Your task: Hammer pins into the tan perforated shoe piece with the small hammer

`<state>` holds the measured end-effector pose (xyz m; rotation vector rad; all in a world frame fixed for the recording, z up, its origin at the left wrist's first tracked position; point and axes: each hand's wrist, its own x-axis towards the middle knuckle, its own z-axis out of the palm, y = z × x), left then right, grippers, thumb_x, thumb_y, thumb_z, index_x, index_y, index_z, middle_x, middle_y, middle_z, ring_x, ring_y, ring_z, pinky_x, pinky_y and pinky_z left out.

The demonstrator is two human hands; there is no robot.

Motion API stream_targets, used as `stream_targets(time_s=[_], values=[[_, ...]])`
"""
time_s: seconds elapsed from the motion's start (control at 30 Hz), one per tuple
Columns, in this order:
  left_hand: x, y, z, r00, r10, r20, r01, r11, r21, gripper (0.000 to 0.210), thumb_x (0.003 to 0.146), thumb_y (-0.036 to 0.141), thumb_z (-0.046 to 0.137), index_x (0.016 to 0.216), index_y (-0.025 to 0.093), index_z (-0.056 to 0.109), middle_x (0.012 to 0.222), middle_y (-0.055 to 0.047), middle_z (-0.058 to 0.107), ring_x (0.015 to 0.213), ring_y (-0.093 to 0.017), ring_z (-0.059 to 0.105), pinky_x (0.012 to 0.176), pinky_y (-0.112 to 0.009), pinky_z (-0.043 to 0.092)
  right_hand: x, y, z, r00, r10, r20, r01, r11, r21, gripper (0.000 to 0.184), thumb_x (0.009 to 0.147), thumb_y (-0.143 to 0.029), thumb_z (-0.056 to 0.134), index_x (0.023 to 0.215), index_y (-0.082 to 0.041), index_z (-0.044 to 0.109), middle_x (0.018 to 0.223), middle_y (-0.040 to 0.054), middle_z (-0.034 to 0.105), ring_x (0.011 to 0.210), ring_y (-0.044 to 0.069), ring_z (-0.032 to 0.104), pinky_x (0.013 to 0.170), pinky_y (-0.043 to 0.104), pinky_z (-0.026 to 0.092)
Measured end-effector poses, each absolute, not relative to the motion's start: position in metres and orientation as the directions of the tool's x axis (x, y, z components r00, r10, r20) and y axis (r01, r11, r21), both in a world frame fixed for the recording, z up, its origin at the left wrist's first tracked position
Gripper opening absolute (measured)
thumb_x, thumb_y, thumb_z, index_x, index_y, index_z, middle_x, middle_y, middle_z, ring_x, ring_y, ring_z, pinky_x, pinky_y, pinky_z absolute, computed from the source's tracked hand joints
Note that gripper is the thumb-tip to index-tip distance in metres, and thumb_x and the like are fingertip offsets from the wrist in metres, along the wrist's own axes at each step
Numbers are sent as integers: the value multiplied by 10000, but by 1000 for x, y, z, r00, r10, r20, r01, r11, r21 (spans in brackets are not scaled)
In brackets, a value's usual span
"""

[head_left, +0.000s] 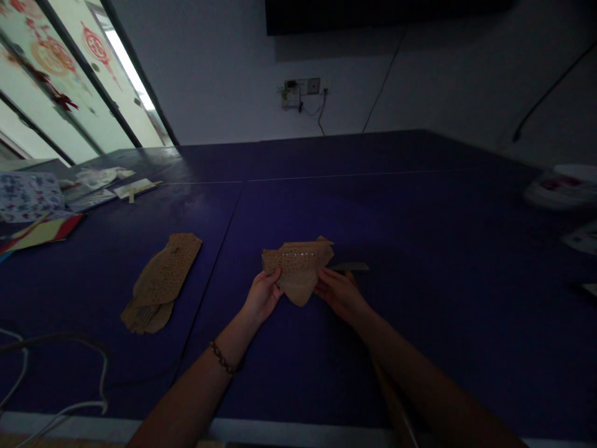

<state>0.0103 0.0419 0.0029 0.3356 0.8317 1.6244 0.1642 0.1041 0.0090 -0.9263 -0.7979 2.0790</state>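
Held up over the dark blue table [420, 311] is a brown perforated sheet piece [301, 274], thin like leather or stiff paper, with a pointed lower edge and a row of small holes letting light through. My left hand [265, 297] pinches its left side, thumb on the face. Its right side is gripped between the thumb and fingers of my right hand [340, 294]. Partly under my right hand and forearm lies a long-handled tool with a flat metal head [353, 267]. To the left rests a stack of similar brown perforated pieces [166, 274].
White and dark cables [69, 339] loop at the near left. Papers [135, 188], a patterned bag [30, 196] and a coloured folder [46, 230] lie at the far left. A white round container [566, 185], blurred, stands at the right. A wall socket [305, 87] is behind the table.
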Motion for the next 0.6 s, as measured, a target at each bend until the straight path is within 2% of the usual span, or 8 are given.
stream_targets(time_s=[0.6], values=[[10, 43, 2, -237, 944, -230, -734, -18, 679, 178, 743, 112, 553, 916, 106, 596, 988, -119, 650, 972, -214, 588, 901, -348, 434, 164, 103, 7, -494, 803, -333, -360, -538, -762, 52, 689, -211, 635, 735, -189, 634, 709, 38, 683, 776, 186, 640, 782, 366, 462]])
